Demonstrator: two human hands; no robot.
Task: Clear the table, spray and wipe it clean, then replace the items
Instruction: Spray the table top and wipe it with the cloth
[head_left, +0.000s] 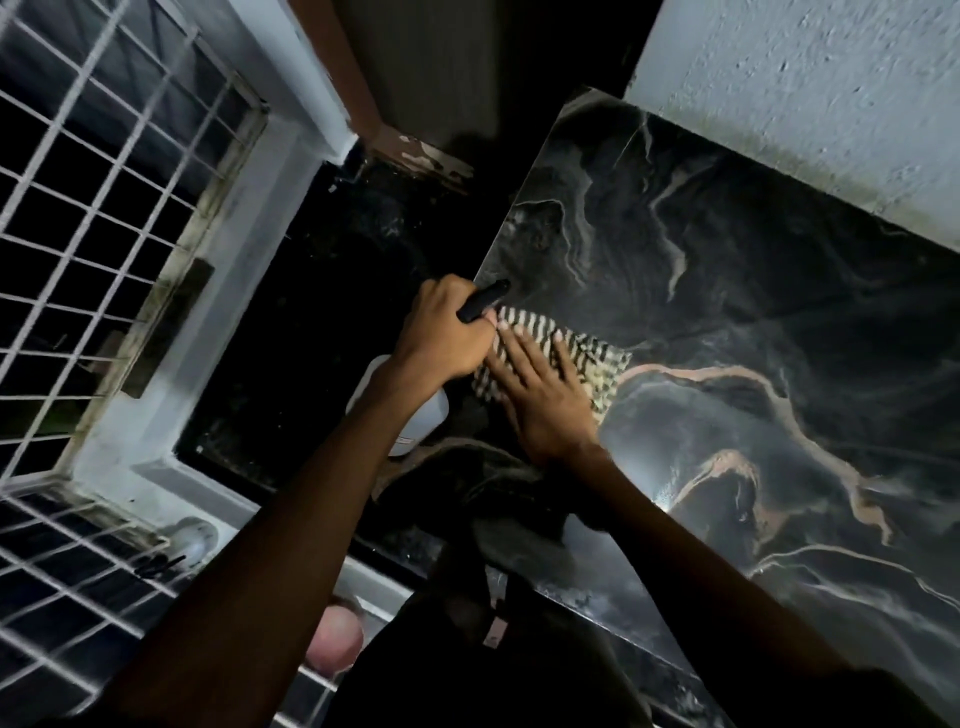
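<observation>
Left hand (441, 332) fisted in a grip, right hand (540, 395) flat, palm down, fingers spread, forearms converging

The left hand (441, 332) is hiding most of a white bottle (415, 415), perhaps a sprayer; the right hand (540, 400) is covering part of the striped cloth (597, 364).

The table (727, 322) has a glossy black marbled top with pale grey and tan veins, and its surface is bare apart from the cloth. The cloth (587, 358), striped in black and white, lies flat on the top near its left edge, pressed under the fingers of the right hand (540, 400). The spray bottle (415, 421) is white with a black nozzle; the left hand (447, 332) grips its head, nozzle jutting past the fingers over the table edge.
</observation>
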